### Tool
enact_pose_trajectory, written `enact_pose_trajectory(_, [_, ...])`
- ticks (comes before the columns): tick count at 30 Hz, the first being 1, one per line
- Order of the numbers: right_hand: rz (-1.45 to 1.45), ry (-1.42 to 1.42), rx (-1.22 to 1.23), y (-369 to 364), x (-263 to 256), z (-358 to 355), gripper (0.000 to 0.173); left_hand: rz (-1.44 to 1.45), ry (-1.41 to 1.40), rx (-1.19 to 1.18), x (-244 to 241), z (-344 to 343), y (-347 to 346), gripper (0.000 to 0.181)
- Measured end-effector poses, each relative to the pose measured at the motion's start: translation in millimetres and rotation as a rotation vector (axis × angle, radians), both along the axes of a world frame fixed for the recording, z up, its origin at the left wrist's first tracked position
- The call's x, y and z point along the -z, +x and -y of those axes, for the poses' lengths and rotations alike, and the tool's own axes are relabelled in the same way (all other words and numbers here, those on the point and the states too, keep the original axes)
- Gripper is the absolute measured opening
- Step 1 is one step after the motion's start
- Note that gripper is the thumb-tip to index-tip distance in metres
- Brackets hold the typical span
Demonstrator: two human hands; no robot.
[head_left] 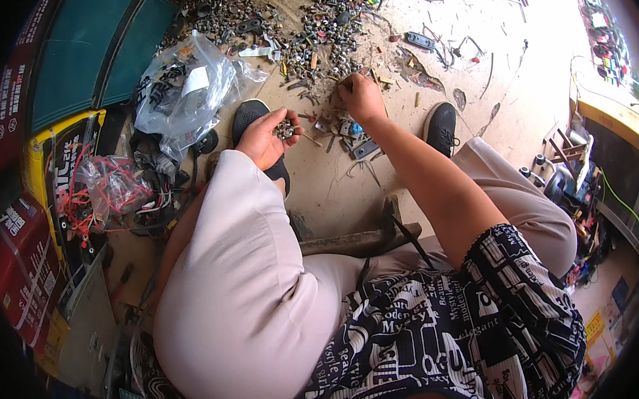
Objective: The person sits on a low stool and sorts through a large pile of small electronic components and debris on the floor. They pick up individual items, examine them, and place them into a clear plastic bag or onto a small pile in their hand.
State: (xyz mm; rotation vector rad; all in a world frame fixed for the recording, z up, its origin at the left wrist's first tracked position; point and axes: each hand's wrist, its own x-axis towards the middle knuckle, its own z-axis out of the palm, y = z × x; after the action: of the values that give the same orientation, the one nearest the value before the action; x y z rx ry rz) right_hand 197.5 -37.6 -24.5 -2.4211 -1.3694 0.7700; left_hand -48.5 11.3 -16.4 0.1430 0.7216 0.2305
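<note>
Palm up over my left shoe, my left hand (270, 135) cups a small heap of metal hardware (284, 130), its fingers curled round the pieces. My right hand (362, 97) reaches down to the floor at the near edge of a large spread of small metal parts (338, 47). Its fingertips are bent and pinched together, and whether they hold a piece is hidden. Just below that hand lie a blue part (355, 129), some metal scraps and a dark flat plate (365, 149).
A clear plastic bag (194, 92) lies at the left, above bundled red wires (115, 188) and boxes (25, 269). My shoes (441, 128) flank the small parts. Tools and cables (573, 181) stand at the right. A wooden bar (349, 243) is between my legs.
</note>
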Motion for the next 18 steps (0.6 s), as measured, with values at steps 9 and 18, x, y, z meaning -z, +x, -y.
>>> enact_pose_trajectory(9, [-0.620, 0.026, -0.162, -34, -61, 11, 0.022, -0.008, -0.031, -0.010, -17, -2, 9, 0.029])
enact_pose_trajectory(18, [-0.012, -0.062, -0.173, 5, -7, 22, 0.023, -0.014, -0.017, 0.010, -1, 0, 1, 0.024])
